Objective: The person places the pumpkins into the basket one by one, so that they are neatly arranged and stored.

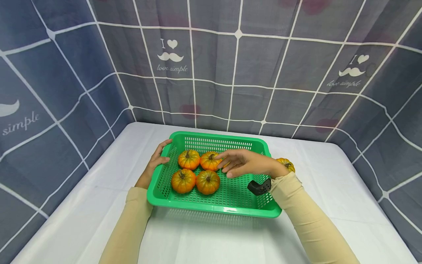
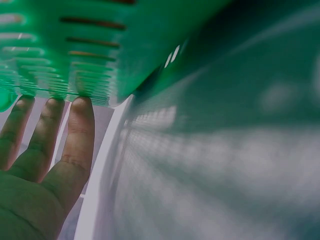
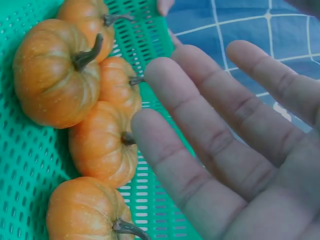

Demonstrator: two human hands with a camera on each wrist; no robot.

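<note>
A green plastic basket (image 1: 227, 209) with slotted walls holds several small orange pumpkins (image 1: 183, 181) with dark stems. My left hand (image 1: 155, 163) grips its left rim, thumb over the edge. In the left wrist view, the fingertips (image 2: 80, 107) of that hand press against the slotted outer side of the basket. My right hand (image 1: 242, 163) hovers over the middle of the basket with its fingers spread and nothing in it. The right wrist view shows pumpkins (image 3: 57, 75) beside its extended fingers, one of them largely hidden under this hand in the head view.
Another pumpkin (image 1: 286, 164) lies outside the basket, past its right rim and partly behind my right wrist. A black wrist device (image 1: 258, 187) overlaps the basket's right end. The white-covered table (image 1: 197, 242) is bordered by a grey checked curtain (image 1: 214, 95) at the back and sides.
</note>
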